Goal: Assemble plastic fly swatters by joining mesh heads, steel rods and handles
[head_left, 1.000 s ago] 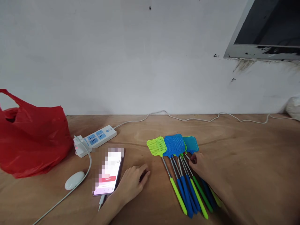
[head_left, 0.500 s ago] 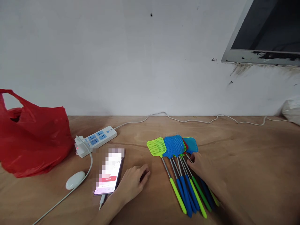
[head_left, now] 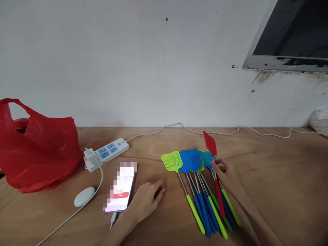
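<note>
My right hand (head_left: 226, 175) pinches the metal shaft of a red fly swatter (head_left: 210, 143), whose head is tilted up above the others. Beneath it, several fly swatters in yellow-green, blue and green lie fanned on the table, their handles toward me. The leftmost is a yellow-green fly swatter (head_left: 172, 161), and overlapping blue fly swatters (head_left: 191, 160) lie beside it. My left hand (head_left: 148, 198) rests on the tabletop with loosely curled fingers, holding nothing, between those handles and a lit smartphone (head_left: 120, 191). A charging cable is plugged into the phone's near end.
A red plastic bag (head_left: 43, 153) stands at the far left. Near it are a white power strip (head_left: 109, 153) with a plugged-in charger and a white oval device (head_left: 84, 196). A thin white cord (head_left: 200, 132) runs along the wall. A dark framed panel (head_left: 294, 37) is at upper right.
My right hand has taken the red fly swatter out of the pile and raised its head, moving slightly right. My left hand has stayed in place.
</note>
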`<state>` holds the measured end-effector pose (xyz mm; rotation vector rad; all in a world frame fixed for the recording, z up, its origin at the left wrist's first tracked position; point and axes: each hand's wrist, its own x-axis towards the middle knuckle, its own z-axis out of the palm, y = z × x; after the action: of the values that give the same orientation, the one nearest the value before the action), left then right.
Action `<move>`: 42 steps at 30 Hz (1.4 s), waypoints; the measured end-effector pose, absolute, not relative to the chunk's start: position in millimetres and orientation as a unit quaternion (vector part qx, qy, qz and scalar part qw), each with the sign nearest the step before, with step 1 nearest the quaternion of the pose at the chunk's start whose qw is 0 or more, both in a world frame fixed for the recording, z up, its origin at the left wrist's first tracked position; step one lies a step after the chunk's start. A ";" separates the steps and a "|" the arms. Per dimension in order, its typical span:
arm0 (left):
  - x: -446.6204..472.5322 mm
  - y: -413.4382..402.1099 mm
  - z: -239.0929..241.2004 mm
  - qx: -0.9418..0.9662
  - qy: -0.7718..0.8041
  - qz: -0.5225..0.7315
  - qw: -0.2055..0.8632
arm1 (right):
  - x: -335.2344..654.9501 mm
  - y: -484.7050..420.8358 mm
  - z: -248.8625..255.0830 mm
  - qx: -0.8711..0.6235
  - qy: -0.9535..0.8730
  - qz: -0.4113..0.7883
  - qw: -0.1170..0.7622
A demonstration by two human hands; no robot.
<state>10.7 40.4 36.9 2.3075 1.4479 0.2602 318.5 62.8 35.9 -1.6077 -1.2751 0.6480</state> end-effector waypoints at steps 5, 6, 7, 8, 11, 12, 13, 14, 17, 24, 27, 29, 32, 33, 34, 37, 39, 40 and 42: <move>11.6 40.8 36.9 0.819 0.514 0.121 0.225 | 278.7 64.0 42.0 -0.572 -0.473 0.430 0.514; 12.0 40.9 36.9 0.817 0.513 0.128 0.232 | 270.2 65.1 43.0 -0.529 -0.443 0.499 0.525; 12.4 41.0 37.1 0.814 0.512 0.135 0.239 | 262.6 66.5 43.8 -0.492 -0.416 0.543 0.539; 12.8 41.0 37.4 0.812 0.511 0.141 0.245 | 256.1 68.0 44.5 -0.461 -0.397 0.575 0.547; 13.1 40.4 39.2 0.801 0.512 0.162 0.263 | 242.4 71.6 44.3 -0.422 -0.378 0.610 0.555; 13.0 40.1 40.1 0.797 0.514 0.169 0.269 | 239.3 72.0 43.3 -0.418 -0.377 0.614 0.554; 12.9 39.8 40.9 0.792 0.516 0.175 0.275 | 236.6 71.8 41.9 -0.411 -0.375 0.619 0.554; 12.8 39.5 41.7 0.788 0.517 0.180 0.282 | 234.3 71.1 40.2 -0.405 -0.370 0.622 0.558; 13.3 39.1 42.2 0.778 0.515 0.186 0.308 | 229.1 66.6 35.7 -0.399 -0.358 0.622 0.571; 15.7 40.2 37.0 0.762 0.497 0.187 0.371 | 226.0 58.2 36.2 -0.388 -0.346 0.625 0.582; 14.5 39.0 37.5 0.752 0.491 0.188 0.398 | 227.4 58.3 34.6 -0.386 -0.342 0.620 0.592; 13.9 37.7 38.2 0.746 0.479 0.184 0.424 | 228.5 58.7 32.0 -0.394 -0.349 0.605 0.598; 14.7 36.6 38.2 0.733 0.454 0.177 0.474 | 228.5 57.5 26.9 -0.407 -0.374 0.593 0.585; 15.4 36.6 38.0 0.728 0.446 0.177 0.490 | 227.6 56.2 25.0 -0.409 -0.386 0.594 0.575; 16.1 36.8 37.6 0.722 0.439 0.179 0.504 | 226.2 54.6 23.2 -0.408 -0.396 0.598 0.565; 18.6 37.6 36.8 0.707 0.424 0.196 0.531 | 220.4 48.8 18.0 -0.403 -0.404 0.611 0.548; 19.9 37.9 37.1 0.700 0.418 0.204 0.542 | 217.3 46.0 15.4 -0.403 -0.402 0.615 0.546; 20.3 37.9 37.5 0.697 0.416 0.207 0.546 | 216.7 45.6 14.7 -0.405 -0.399 0.616 0.546; 20.5 37.9 38.7 0.692 0.415 0.213 0.550 | 218.3 47.4 15.0 -0.411 -0.386 0.610 0.557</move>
<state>20.5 37.9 38.7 1.6389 0.9823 0.5040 218.3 47.4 15.0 -0.9705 -0.9101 1.4396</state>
